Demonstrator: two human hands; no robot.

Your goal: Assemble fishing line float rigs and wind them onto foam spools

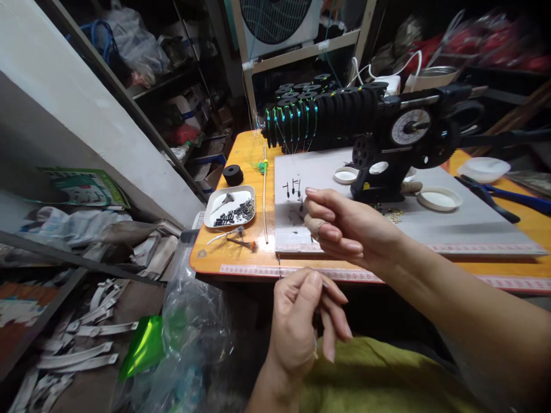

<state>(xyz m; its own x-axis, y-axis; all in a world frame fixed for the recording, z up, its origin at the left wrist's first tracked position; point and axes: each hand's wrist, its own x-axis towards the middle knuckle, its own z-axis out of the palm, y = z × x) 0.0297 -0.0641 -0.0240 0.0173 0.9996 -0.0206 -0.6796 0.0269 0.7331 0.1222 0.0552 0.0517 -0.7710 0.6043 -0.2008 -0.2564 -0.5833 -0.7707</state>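
My left hand (299, 321) is below the table's front edge, over my lap. Its thumb presses against the index finger, and a tiny thin thing shows at the pinch, too small to name. Above it, my right hand (344, 226) hovers over the front of the grey board (413, 229), fingers curled together, with a beige wrap on one finger. What it holds, if anything, is hidden. Small black pieces with thin stems (293, 188) stand just left of its fingertips. A dark thin strand (279, 263) hangs over the table edge above my left hand.
A black winding device (387, 126) carries a row of spools (318, 120). On the orange table (247, 152) are a white tray (208, 211) of small black parts, a thin stick (265, 201), a black spool (233, 175), shallow white lids (439, 198) and blue-handled pliers (516, 198).
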